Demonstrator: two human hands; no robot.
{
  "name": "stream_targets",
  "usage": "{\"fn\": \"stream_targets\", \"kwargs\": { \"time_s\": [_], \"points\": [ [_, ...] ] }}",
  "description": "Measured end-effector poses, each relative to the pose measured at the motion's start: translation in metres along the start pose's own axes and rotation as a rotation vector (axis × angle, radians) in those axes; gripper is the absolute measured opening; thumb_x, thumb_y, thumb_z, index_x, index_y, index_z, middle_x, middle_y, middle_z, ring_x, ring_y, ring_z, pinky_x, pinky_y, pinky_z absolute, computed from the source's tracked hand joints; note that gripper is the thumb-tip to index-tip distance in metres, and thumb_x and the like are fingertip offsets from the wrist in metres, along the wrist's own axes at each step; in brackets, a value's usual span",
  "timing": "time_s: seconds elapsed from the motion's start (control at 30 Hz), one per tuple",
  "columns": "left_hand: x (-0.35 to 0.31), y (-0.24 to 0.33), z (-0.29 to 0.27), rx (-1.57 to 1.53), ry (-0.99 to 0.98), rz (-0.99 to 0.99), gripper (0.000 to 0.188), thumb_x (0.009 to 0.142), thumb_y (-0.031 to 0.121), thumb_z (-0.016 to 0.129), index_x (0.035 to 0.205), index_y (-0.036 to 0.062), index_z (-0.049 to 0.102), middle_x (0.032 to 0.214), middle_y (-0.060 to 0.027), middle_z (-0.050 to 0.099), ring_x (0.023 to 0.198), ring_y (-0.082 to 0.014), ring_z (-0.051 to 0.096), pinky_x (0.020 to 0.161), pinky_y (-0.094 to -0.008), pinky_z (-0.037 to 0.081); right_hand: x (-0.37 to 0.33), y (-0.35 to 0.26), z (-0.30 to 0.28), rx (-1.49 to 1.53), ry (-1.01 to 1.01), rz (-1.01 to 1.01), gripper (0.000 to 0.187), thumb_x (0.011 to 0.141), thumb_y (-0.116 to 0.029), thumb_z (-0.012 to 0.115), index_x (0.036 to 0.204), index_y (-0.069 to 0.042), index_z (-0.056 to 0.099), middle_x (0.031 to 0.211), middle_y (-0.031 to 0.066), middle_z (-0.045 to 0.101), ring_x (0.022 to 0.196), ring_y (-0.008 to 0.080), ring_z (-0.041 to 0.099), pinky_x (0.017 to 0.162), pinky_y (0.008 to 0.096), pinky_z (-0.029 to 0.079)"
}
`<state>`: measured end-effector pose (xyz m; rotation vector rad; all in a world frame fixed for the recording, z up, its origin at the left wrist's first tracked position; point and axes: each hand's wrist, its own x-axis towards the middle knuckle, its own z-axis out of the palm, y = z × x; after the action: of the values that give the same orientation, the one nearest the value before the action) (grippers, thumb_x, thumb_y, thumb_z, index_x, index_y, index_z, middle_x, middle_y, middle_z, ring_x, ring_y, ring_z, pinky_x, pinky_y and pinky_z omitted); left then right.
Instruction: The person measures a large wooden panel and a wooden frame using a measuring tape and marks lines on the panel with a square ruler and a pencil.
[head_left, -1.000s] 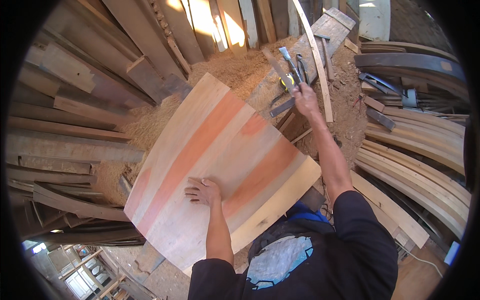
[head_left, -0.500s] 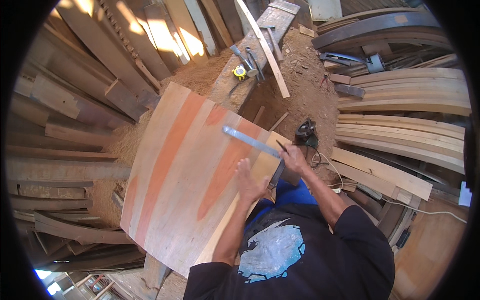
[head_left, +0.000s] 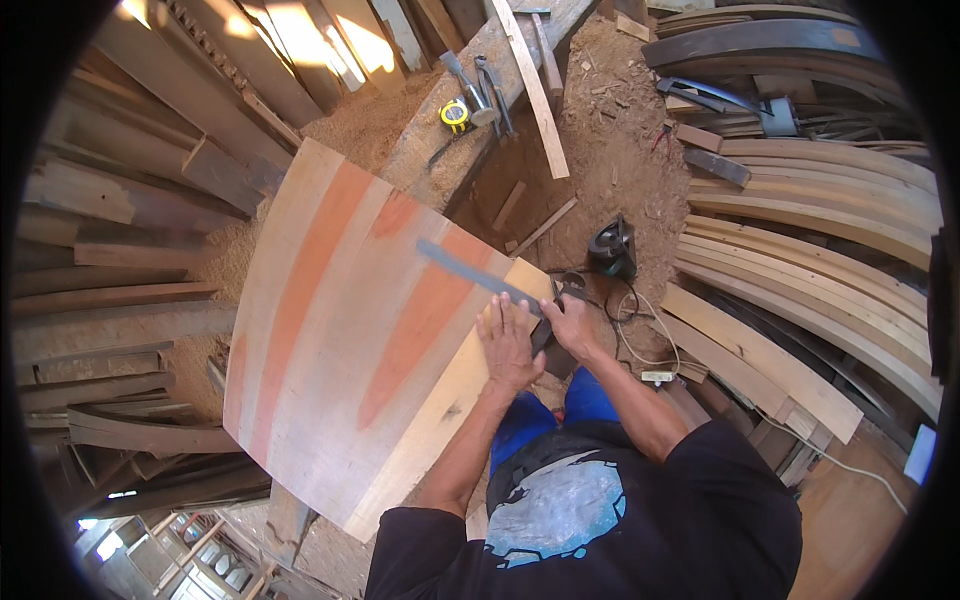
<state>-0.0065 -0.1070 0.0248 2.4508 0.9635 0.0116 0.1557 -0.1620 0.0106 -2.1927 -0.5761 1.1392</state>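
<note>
A wide panel [head_left: 330, 340] of pale and orange-brown striped wood lies in front of me, with a lighter yellowish strip [head_left: 430, 435] along its near right edge. Across its right corner rests a carpenter's square, its grey metal blade [head_left: 462, 266] pointing to the upper left. My right hand [head_left: 572, 328] closes around the square's near right end. A thin dark stick, perhaps a pencil, shows by those fingers. Flat on the yellowish strip, my left hand [head_left: 508, 345] has its fingers stretched out, their tips near the blade. Part of the square's dark stock is hidden by my hands.
A plank bench [head_left: 425, 150] beyond the panel bears a yellow tape measure [head_left: 455, 116], a hammer [head_left: 470, 88] and pliers [head_left: 494, 92]. A dark power tool [head_left: 612, 248] with a cord sits on the sawdust-covered ground. Stacked curved boards [head_left: 810, 270] line the right; more planks stand left.
The square has shifted slightly left and down in the picture. My left hand has moved right, closer to the square and my right hand. The whole view has shifted a little.
</note>
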Motion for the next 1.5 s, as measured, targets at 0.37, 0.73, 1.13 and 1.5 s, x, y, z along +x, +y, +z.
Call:
{"fn": "stream_targets", "kwargs": {
  "time_s": [0.37, 0.73, 1.13, 1.5],
  "points": [
    [0.022, -0.002, -0.01, -0.021, 0.046, 0.032, 0.104, 0.062, 0.041, 0.087, 0.155, 0.0212, 0.044, 0.166, -0.0217, 0.029, 0.156, -0.0426, 0.019, 0.119, -0.0692, 0.011, 0.002, 0.013, -0.024, 0.445, -0.235, 0.012, 0.025, 0.087, -0.012, 0.076, 0.103, 0.005, 0.067, 0.094, 0.007, 0.07, 0.084, 0.0142, 0.063, 0.074, 0.0336, 0.051],
    [0.026, 0.0, -0.01, -0.055, 0.096, 0.032, 0.1, 0.063, 0.045, 0.085, 0.153, 0.022, 0.048, 0.165, -0.023, 0.03, 0.155, -0.0433, 0.022, 0.119, -0.0681, 0.013, 0.004, 0.005, -0.031, 0.407, -0.269, 0.033, 0.021, 0.087, -0.01, 0.075, 0.101, 0.004, 0.066, 0.092, 0.004, 0.066, 0.082, 0.0117, 0.059, 0.072, 0.03, 0.049],
    [0.029, 0.002, -0.011, -0.068, 0.121, -0.002, 0.099, 0.063, 0.045, 0.086, 0.152, 0.0259, 0.05, 0.164, -0.0261, 0.03, 0.153, -0.0437, 0.023, 0.121, -0.0654, 0.014, 0.012, 0.015, -0.028, 0.499, -0.323, 0.034, 0.026, 0.088, -0.015, 0.075, 0.103, 0.004, 0.066, 0.091, 0.0043, 0.065, 0.082, 0.0107, 0.058, 0.07, 0.0291, 0.049],
    [0.028, 0.003, -0.013, -0.076, 0.093, -0.02, 0.098, 0.061, 0.044, 0.086, 0.151, 0.0268, 0.052, 0.163, -0.0254, 0.032, 0.152, -0.0447, 0.023, 0.121, -0.0652, 0.013, 0.016, 0.014, -0.024, 0.575, -0.329, 0.083, 0.022, 0.089, -0.01, 0.071, 0.106, 0.005, 0.066, 0.089, 0.0045, 0.066, 0.078, 0.0112, 0.059, 0.066, 0.0284, 0.047]
  ]
}}
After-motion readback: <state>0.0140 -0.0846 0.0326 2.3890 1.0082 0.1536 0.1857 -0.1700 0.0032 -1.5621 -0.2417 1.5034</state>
